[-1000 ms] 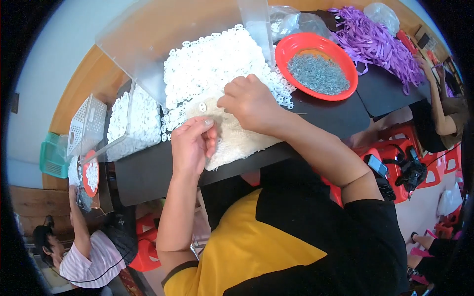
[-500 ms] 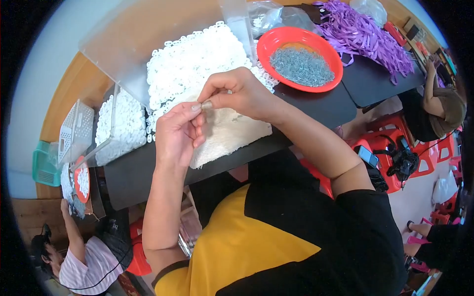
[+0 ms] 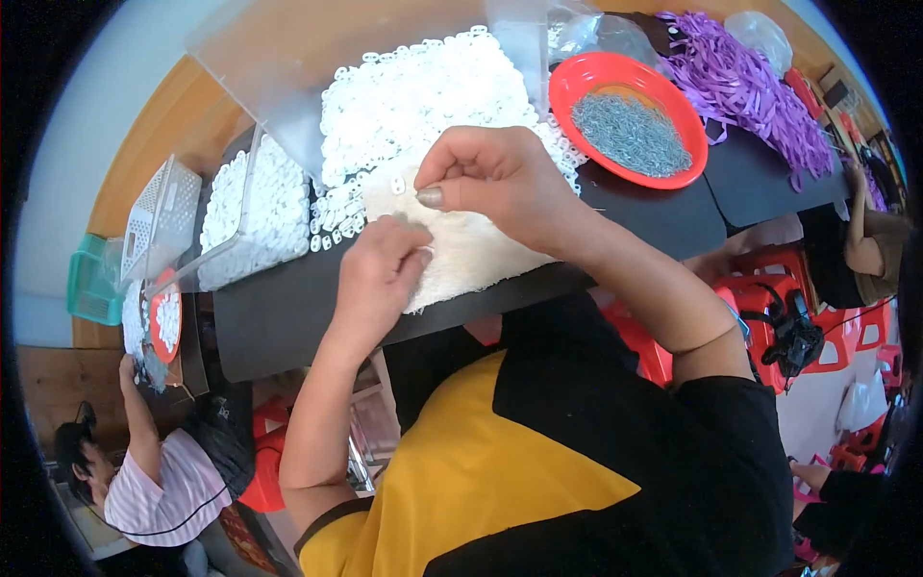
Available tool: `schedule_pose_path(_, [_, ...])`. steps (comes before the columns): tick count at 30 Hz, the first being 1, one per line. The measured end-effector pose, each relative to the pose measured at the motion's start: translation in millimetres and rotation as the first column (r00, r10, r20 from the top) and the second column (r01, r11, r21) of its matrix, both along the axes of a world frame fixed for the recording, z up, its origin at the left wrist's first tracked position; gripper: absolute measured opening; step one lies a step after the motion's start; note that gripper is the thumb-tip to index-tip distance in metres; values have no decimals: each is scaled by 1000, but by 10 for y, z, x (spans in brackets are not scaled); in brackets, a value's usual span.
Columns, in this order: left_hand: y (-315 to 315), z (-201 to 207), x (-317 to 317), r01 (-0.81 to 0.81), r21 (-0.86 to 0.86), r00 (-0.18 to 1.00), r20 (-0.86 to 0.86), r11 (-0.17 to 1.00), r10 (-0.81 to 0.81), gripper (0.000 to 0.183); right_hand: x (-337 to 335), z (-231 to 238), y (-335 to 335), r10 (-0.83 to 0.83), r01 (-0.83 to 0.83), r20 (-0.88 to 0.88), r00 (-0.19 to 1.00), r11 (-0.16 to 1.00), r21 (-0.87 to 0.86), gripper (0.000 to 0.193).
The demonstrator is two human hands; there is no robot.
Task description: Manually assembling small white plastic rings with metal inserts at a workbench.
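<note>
My right hand (image 3: pixel 505 183) hangs over a cream cloth (image 3: pixel 471 260), thumb and forefinger closed in a pinch; whatever may be between them is too small to make out. Just left of those fingertips lies a small white plastic piece with holes (image 3: pixel 398 185), apparently on the cloth. Low against the cloth's left part is my left hand (image 3: pixel 383 274), its fingers curled in toward the thumb, and its grip is hidden. Behind both hands spreads a large heap of the same white pieces (image 3: pixel 423 101).
A red basin (image 3: pixel 700 154) of small metal pins stands right of the heap, with purple ribbons (image 3: pixel 760 106) beyond. Left are a clear bin (image 3: pixel 255 216) of white pieces, a white basket (image 3: pixel 163 212) and a green basket (image 3: pixel 94 284). Another person (image 3: pixel 163 490) sits at lower left.
My hands were together at the fingertips and have parted. The left has dropped toward the cloth; the right stays raised. A white piece now shows by the right fingertips. The view has shifted slightly.
</note>
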State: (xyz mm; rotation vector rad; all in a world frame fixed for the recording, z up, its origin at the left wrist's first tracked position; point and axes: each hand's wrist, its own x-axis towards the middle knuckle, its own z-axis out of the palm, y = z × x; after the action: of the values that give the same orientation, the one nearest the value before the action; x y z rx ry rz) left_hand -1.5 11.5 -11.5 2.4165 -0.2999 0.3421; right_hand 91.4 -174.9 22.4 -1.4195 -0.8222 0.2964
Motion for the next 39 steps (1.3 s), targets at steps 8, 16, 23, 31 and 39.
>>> schedule_pose_path(8, [81,27,-19,-49,-148,987,-161,988,25,9,-108,80,217,-110,146,259,960,982,-121,8])
schedule_pose_path(16, [23,108,10,-344,-889,932,-362,303,-4,6,-147,-309,313,-144,159,96,985,971,-181,9])
schedule_pose_path(23, [-61,38,21,-323,-900,939,-343,293,-18,7,-105,-331,322,-102,106,41,994,985,-135,11])
schedule_pose_path(31, [-95,-31,42,-316,-892,948,-314,324,58,7,-76,-415,318,-149,169,161,976,979,-118,13])
schedule_pose_path(39, [-115,-90,31,-310,-841,950,-287,443,120,8,-83,-413,334,-156,229,296,942,946,-231,12])
